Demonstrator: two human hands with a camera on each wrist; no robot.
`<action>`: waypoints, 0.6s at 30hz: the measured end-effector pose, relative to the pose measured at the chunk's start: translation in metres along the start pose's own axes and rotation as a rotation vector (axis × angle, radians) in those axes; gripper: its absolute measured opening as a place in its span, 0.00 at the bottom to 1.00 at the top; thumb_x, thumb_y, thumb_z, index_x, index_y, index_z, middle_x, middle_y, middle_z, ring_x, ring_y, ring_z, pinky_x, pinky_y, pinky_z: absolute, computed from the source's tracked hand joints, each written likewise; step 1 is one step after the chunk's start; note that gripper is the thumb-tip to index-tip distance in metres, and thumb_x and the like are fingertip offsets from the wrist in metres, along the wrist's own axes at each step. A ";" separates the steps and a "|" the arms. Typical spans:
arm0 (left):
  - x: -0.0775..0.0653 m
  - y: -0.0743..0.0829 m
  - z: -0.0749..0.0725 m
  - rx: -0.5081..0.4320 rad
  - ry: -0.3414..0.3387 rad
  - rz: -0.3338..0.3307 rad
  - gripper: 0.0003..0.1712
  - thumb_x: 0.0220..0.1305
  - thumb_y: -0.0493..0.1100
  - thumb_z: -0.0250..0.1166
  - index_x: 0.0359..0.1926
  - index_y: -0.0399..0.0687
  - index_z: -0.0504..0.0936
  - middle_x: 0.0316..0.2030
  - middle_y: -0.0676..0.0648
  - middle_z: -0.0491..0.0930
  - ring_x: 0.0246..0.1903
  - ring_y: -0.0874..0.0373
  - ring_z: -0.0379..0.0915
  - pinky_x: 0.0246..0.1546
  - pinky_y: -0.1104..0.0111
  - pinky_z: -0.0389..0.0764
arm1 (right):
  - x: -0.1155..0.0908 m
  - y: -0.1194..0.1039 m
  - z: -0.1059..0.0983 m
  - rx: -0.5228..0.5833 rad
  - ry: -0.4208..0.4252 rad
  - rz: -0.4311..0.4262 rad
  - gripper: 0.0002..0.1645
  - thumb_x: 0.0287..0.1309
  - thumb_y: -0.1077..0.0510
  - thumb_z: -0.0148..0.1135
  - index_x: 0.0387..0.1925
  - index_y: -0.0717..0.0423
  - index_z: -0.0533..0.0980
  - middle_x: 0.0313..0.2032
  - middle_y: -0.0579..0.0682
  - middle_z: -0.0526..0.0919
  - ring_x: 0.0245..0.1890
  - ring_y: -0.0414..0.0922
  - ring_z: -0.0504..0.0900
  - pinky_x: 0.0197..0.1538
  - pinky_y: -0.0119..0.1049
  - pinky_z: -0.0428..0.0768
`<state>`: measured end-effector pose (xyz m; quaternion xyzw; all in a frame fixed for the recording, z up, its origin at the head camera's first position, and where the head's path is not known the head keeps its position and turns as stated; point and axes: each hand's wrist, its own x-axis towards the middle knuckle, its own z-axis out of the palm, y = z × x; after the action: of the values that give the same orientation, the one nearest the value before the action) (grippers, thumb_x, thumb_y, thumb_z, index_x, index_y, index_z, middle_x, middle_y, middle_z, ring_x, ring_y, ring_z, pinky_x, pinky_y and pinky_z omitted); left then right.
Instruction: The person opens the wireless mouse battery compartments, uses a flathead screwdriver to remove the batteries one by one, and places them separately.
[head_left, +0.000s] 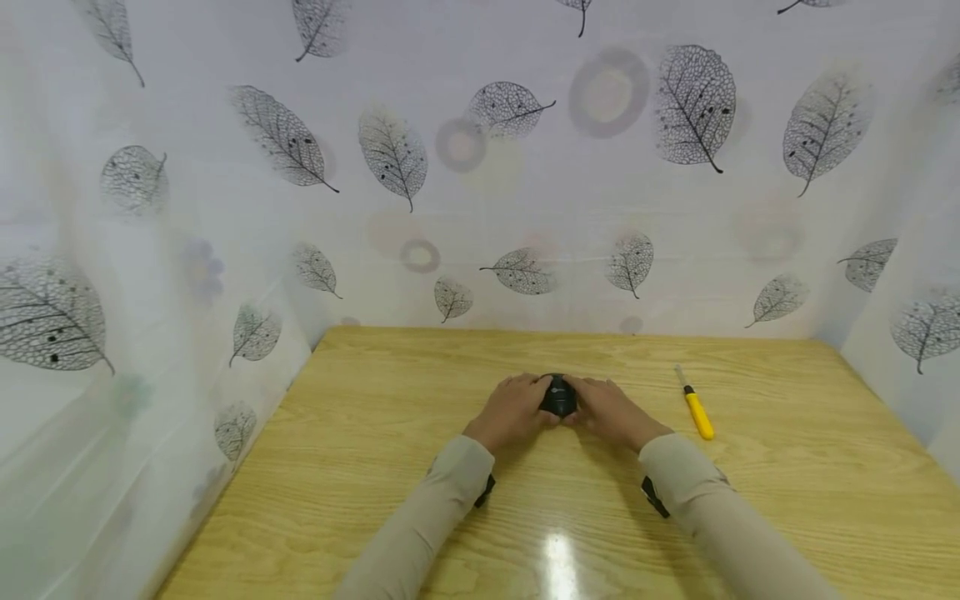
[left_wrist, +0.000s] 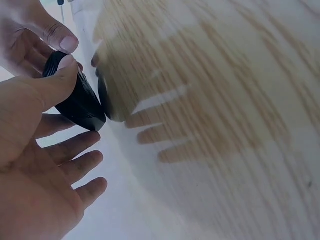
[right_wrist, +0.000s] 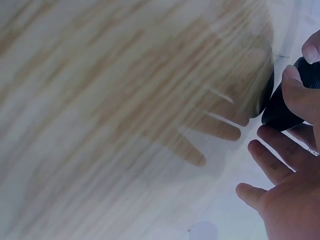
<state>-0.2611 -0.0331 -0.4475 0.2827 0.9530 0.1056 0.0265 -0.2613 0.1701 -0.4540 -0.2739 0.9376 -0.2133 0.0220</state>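
Both hands meet at a black rounded object point(head_left: 558, 397) with a small pale mark on its face and a finely ridged edge. My left hand point(head_left: 514, 408) grips its left side, my right hand point(head_left: 606, 408) its right side. In the left wrist view the black rounded object point(left_wrist: 82, 102) stands tilted, one edge right at the glossy tabletop. The left thumb point(left_wrist: 57, 85) presses on it while other fingers spread out below. In the right wrist view the right thumb point(right_wrist: 300, 97) lies against the black rounded object point(right_wrist: 280, 111), its far part hidden by the hand.
A screwdriver point(head_left: 698, 413) with a yellow handle lies to the right of the hands on the wood-grain table point(head_left: 360, 417). White leaf-patterned curtains point(head_left: 525, 208) hang behind the table and along both sides.
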 end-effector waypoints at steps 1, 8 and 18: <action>-0.001 0.000 0.000 -0.004 0.002 0.004 0.39 0.72 0.58 0.62 0.75 0.43 0.64 0.66 0.43 0.73 0.66 0.51 0.68 0.72 0.57 0.65 | 0.000 0.001 0.000 0.004 0.005 -0.006 0.40 0.62 0.56 0.71 0.70 0.68 0.66 0.61 0.67 0.77 0.63 0.65 0.74 0.66 0.74 0.63; -0.004 -0.001 -0.001 -0.072 0.022 0.043 0.37 0.71 0.57 0.64 0.74 0.47 0.67 0.63 0.44 0.77 0.63 0.49 0.72 0.69 0.56 0.69 | -0.005 0.004 -0.002 0.020 0.021 -0.050 0.36 0.64 0.62 0.68 0.69 0.69 0.67 0.62 0.66 0.76 0.62 0.64 0.74 0.66 0.65 0.70; -0.005 -0.002 -0.005 -0.136 0.088 0.088 0.30 0.66 0.53 0.71 0.65 0.49 0.74 0.56 0.48 0.83 0.57 0.53 0.78 0.65 0.61 0.74 | -0.008 0.004 -0.003 0.159 0.041 -0.078 0.30 0.65 0.63 0.67 0.66 0.66 0.71 0.61 0.64 0.78 0.61 0.61 0.77 0.66 0.58 0.74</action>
<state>-0.2582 -0.0383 -0.4428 0.3171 0.9305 0.1836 -0.0008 -0.2572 0.1786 -0.4531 -0.3029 0.9065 -0.2935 0.0164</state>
